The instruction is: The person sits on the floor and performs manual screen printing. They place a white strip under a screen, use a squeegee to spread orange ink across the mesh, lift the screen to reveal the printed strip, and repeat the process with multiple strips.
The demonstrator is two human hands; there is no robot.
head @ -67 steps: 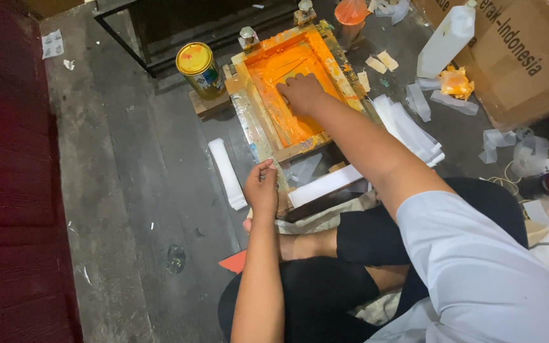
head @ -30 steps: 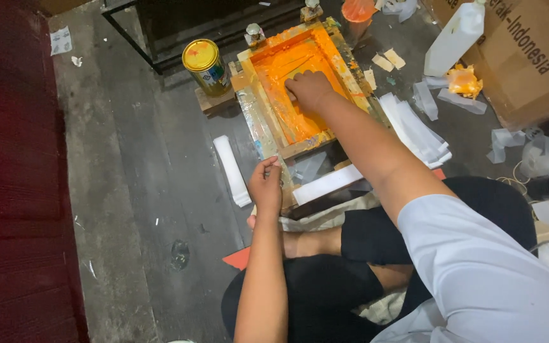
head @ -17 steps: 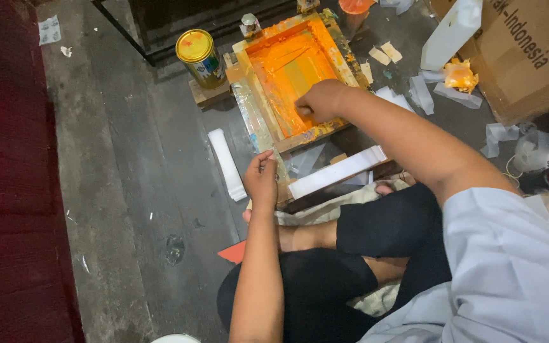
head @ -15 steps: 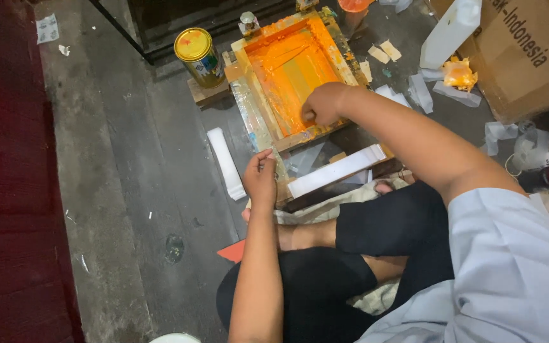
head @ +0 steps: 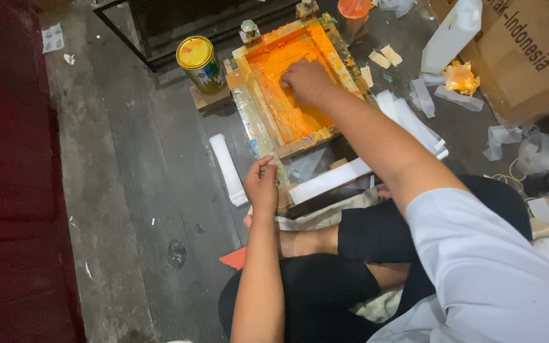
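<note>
A wooden printing frame [head: 257, 121] with an orange-inked screen lies on the floor in front of my crossed legs. My right hand [head: 306, 80] presses down on the orange screen near its middle. Its fingers are curled, and whatever lies under them is hidden. My left hand [head: 262, 184] grips the frame's near left corner with bent fingers. A white strip [head: 328, 180] sticks out from under the near end of the frame.
A yellow-lidded can [head: 199, 61] stands on a wooden block left of the frame. A white strip [head: 228, 168] lies on the floor. Stacked white strips [head: 414, 121], a white bottle [head: 450, 28], a cardboard box [head: 516, 57] and paper scraps are on the right. A dark red surface [head: 7, 159] runs along the left.
My right hand slid along the orange screen to its near end, then back up toward the middle. My left hand stayed at the frame's near corner.
</note>
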